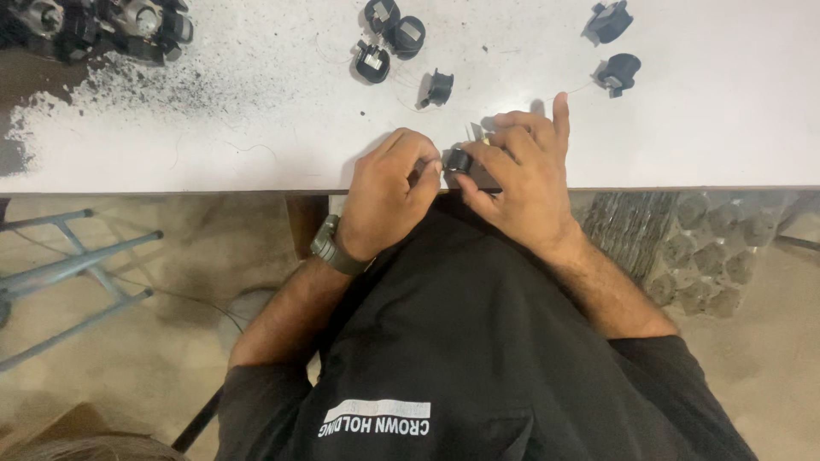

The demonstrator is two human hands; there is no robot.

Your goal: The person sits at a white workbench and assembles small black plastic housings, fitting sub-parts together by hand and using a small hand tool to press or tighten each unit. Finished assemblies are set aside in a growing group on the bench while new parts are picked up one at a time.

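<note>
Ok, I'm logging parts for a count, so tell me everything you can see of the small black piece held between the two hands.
The small black piece looks like dark moulded plastic, rounded and stubby. It sits at the near edge of the white table, pinched between the fingers of the left hand and the right hand. Most of it is hidden by fingers, so its finer parts cannot be made out. A small pale metal bit shows just beyond it. It looks like the loose black pieces lying further back on the table.
</note>
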